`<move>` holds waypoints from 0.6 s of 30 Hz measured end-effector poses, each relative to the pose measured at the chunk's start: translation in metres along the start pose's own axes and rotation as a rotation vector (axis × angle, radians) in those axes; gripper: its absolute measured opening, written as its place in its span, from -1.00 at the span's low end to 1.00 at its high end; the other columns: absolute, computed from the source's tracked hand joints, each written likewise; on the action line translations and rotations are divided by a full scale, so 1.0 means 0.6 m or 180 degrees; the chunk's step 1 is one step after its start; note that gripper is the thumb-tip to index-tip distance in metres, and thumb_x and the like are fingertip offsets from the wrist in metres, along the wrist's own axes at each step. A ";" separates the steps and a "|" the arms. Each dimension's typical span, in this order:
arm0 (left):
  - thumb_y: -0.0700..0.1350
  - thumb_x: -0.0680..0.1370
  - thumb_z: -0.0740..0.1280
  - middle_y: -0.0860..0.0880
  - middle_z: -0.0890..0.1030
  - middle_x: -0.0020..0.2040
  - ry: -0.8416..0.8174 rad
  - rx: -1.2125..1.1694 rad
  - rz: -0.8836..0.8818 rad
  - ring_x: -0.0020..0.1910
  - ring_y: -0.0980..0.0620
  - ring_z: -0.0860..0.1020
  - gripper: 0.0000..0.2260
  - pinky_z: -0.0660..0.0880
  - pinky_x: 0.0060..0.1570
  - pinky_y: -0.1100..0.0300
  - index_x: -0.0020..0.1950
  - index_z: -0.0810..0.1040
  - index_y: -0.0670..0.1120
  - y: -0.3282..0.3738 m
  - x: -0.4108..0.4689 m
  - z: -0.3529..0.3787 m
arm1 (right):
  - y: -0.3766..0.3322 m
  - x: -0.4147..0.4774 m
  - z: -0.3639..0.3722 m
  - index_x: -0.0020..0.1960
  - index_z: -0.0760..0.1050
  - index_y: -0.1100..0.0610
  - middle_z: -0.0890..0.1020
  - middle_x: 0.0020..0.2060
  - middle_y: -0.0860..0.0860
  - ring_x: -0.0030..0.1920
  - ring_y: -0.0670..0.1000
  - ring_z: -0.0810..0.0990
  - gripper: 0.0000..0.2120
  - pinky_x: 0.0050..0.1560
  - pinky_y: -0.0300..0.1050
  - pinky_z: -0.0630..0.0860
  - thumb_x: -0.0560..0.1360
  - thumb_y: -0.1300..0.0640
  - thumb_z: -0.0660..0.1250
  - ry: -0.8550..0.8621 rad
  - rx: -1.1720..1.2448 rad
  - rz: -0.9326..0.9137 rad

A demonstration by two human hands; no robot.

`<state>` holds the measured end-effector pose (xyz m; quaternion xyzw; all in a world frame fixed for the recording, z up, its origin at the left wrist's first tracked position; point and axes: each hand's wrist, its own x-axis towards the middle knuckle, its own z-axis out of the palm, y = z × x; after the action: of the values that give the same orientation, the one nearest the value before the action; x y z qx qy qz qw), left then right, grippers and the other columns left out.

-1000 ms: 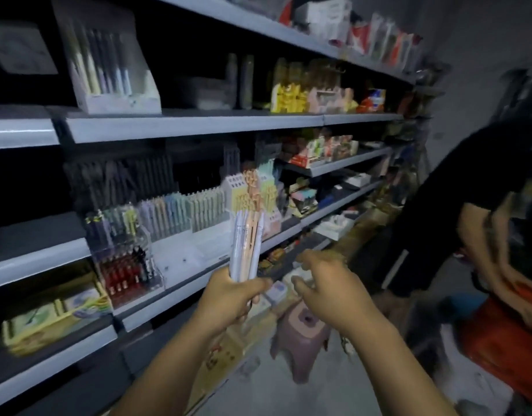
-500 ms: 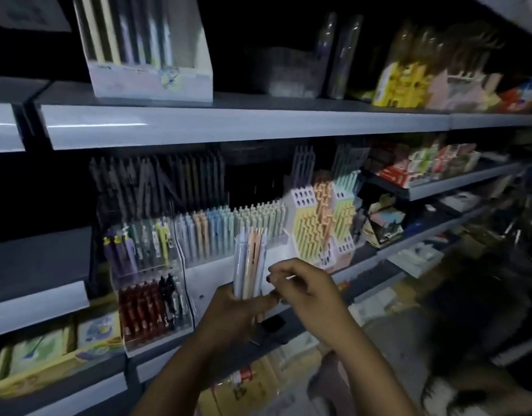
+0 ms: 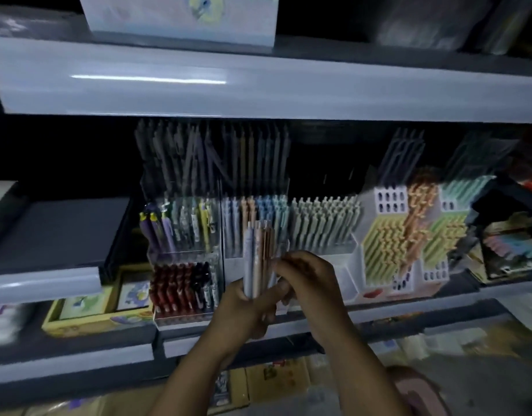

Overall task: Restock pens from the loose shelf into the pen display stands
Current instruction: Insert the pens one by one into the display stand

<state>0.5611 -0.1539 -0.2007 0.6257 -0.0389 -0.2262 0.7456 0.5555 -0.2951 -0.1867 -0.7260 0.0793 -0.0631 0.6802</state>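
The left hand (image 3: 246,307) is clamped round upright pens (image 3: 256,259). The right hand (image 3: 309,277) curls onto their side, seemingly pinching one out. Next move: slot it into a matching row of the stand (image 3: 234,229) just beyond.

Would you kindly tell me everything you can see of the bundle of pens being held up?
The bundle of pens is a handful of slim, plastic-looking pastel pens, white, peach and orange-brown, standing upright. The left hand grips its lower half; the right hand seems to pinch a pen at its right edge. It is held before the display stands.
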 end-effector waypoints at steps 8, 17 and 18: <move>-0.03 0.61 0.35 -0.16 0.31 -0.50 0.0495 -0.0389 0.0171 -0.54 -0.03 0.20 -0.64 0.16 -0.41 -0.04 -0.39 0.56 -0.02 -0.032 0.010 0.008 | 0.037 0.049 -0.011 -0.09 0.57 0.31 0.54 -0.33 0.14 -0.33 0.12 0.50 -0.80 -0.23 -0.03 0.48 0.61 0.17 0.33 -0.0890 0.0879 0.0288; -0.04 0.60 0.38 -0.10 0.29 -0.51 0.0873 -0.0593 0.0298 -0.59 0.02 0.23 -0.60 0.20 -0.50 0.19 -0.38 0.36 -0.13 -0.071 0.015 -0.039 | 0.052 0.080 0.014 -0.10 0.64 0.28 0.66 -0.31 0.16 -0.29 0.12 0.62 -0.90 -0.20 -0.01 0.60 0.56 0.26 0.40 -0.0052 0.0954 0.0134; -0.07 0.62 0.36 -0.11 0.29 -0.50 0.0847 -0.0560 0.0314 -0.59 0.02 0.23 -0.60 0.21 -0.51 0.21 -0.37 0.35 -0.15 -0.074 0.015 -0.050 | 0.054 0.083 0.016 -0.09 0.64 0.27 0.67 -0.31 0.14 -0.28 0.11 0.65 -0.90 -0.18 -0.01 0.63 0.56 0.27 0.40 0.0074 0.0903 0.0019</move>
<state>0.5663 -0.1351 -0.2515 0.5798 0.0495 -0.1071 0.8062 0.6054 -0.2975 -0.2206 -0.6215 0.0796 -0.0800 0.7752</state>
